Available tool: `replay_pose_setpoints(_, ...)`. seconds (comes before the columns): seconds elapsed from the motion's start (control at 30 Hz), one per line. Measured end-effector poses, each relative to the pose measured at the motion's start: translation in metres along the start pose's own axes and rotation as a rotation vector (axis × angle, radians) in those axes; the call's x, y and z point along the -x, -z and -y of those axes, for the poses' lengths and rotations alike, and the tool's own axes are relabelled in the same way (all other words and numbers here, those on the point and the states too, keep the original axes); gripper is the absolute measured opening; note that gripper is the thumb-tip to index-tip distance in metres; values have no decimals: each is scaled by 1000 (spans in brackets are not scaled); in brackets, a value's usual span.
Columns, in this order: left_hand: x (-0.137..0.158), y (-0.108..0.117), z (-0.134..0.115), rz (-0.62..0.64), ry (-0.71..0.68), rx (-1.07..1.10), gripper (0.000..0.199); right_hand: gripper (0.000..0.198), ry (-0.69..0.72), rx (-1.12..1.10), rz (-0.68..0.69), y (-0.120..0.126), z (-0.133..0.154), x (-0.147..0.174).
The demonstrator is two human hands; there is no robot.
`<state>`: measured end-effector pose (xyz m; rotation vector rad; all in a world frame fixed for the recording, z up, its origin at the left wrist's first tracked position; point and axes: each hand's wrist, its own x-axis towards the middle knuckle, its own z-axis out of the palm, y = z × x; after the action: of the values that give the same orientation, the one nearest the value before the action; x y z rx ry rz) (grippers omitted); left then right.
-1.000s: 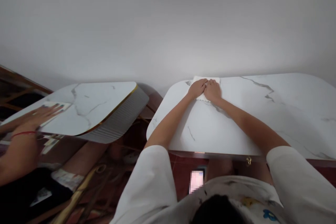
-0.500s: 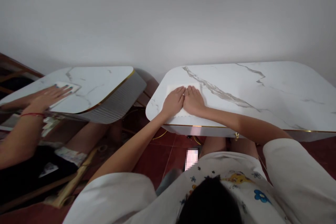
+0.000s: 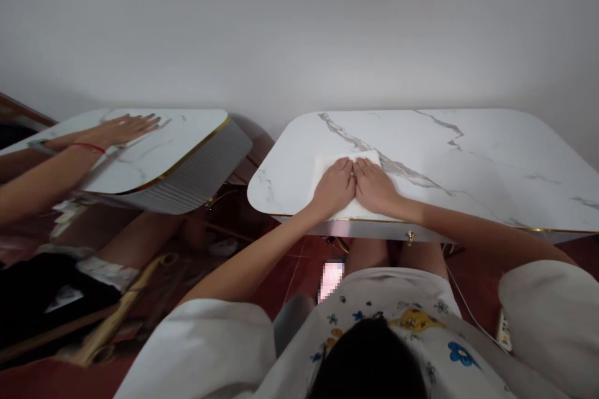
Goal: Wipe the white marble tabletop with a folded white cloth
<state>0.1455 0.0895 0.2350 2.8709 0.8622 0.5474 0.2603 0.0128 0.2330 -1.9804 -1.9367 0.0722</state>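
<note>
A white marble-patterned tabletop [image 3: 496, 181] with a gold edge line stretches in front of me. Near its front left part lies a thin white cloth [image 3: 322, 167], spread flat. My left hand [image 3: 335, 187] presses on the cloth palm down, its fingers straight and pointing away from me. Right beside it, my right hand [image 3: 373, 186] lies flat on the same cloth, and the two index-finger sides touch. Both palms and much of the cloth's middle are hidden under the hands.
At the left, another person's hands [image 3: 124, 129] rest on a second marble-patterned table [image 3: 201, 128] with ribbed sides. A grey-white wall [image 3: 299, 31] stands behind both tables. Below are a gold knob [image 3: 410, 237], a cable, a power strip [image 3: 504, 330] and a bamboo chair frame [image 3: 126, 302].
Both my hands and the cloth have slid right along the tabletop. The other person's hands have moved right and farther back on their table. The view has shifted slightly.
</note>
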Motion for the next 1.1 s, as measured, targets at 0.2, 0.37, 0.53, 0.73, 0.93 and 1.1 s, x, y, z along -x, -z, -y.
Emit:
replay_pose_setpoints(0.2, -73, -19, 9, -3, -52, 54, 41, 55, -3, 94, -57, 0, -54, -47)
replay_pose_setpoints(0.37, -124, -27, 46, -2, 8, 71, 38, 52, 5, 100, -66, -8, -78, -114)
replay_pose_setpoints(0.53, -156, -27, 91, -36, 86, 32, 37, 49, 27, 113, -77, -19, -82, -177)
replay_pose_setpoints(0.73, -195, -35, 128, -27, 47, -55, 33, 47, -5, 108, -125, -29, -92, -226)
replay_pose_setpoints(0.93, -239, -56, 117, -32, -9, -35, 32, 45, -77, 94, -172, -22, -133, -232)
replay_pose_setpoints(1.1, -247, -70, 88, -47, -113, 7, 39, 50, -143, 133, -209, -12, -153, -202)
